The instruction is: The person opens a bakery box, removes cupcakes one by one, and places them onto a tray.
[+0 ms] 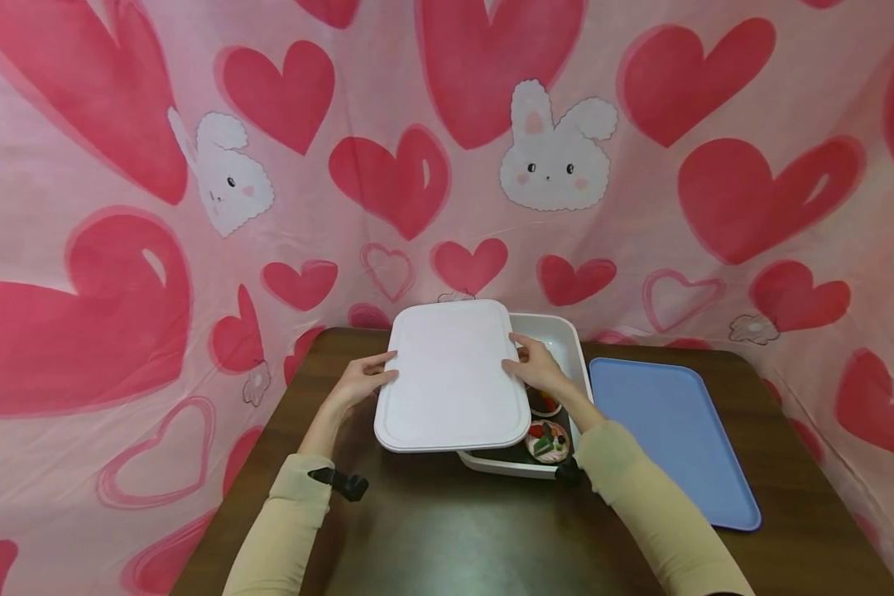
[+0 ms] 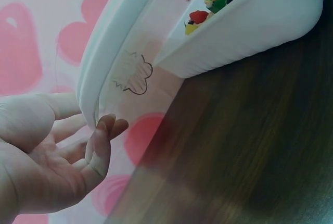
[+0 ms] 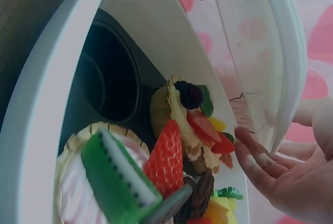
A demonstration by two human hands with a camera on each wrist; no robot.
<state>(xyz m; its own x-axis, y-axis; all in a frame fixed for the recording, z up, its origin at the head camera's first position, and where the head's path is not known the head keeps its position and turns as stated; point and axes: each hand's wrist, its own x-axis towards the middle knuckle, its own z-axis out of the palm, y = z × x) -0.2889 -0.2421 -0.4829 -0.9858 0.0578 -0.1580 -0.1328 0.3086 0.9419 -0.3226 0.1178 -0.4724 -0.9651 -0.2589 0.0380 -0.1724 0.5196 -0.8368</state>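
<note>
Both hands hold a white lid (image 1: 453, 377) tilted above the left part of a white box (image 1: 570, 348). My left hand (image 1: 359, 382) pinches the lid's left edge, thumb and fingers on either side in the left wrist view. On the opposite edge my right hand (image 1: 538, 364) grips the lid over the box. Inside the box, a dark tin (image 3: 151, 67) with round cups carries fruit tarts. One tart (image 3: 122, 174) bears a kiwi slice and a strawberry; another tart (image 3: 182, 114) has a blackberry and red slices. One cup (image 3: 112, 73) holds nothing. The lid hides the box's left part in the head view.
A flat blue tray (image 1: 670, 439) lies to the right of the box on the dark wooden table (image 1: 432, 530). Behind the table hangs a pink cloth (image 1: 387, 99) with hearts and rabbits.
</note>
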